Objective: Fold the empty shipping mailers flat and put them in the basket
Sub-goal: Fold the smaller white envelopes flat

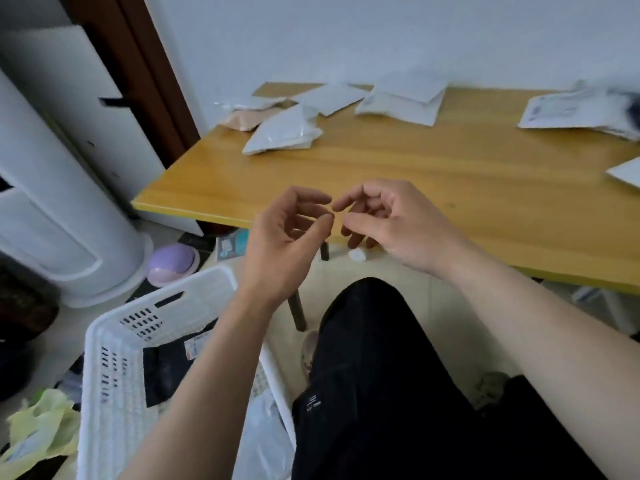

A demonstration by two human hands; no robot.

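Several white and grey shipping mailers lie along the far side of the wooden table; another pile sits at the back middle and a printed one at the far right. A white slotted basket stands on the floor at lower left, holding a dark mailer with a label. My left hand and my right hand hover together above the table's near edge, fingers loosely curled, fingertips almost meeting, nothing visible in them.
A white cabinet and a round white appliance stand at left. A purple dish, yellow-green crumpled wrapping and a clear bag clutter the floor around the basket. My dark-trousered legs fill the lower middle. A small white scrap lies under the table edge.
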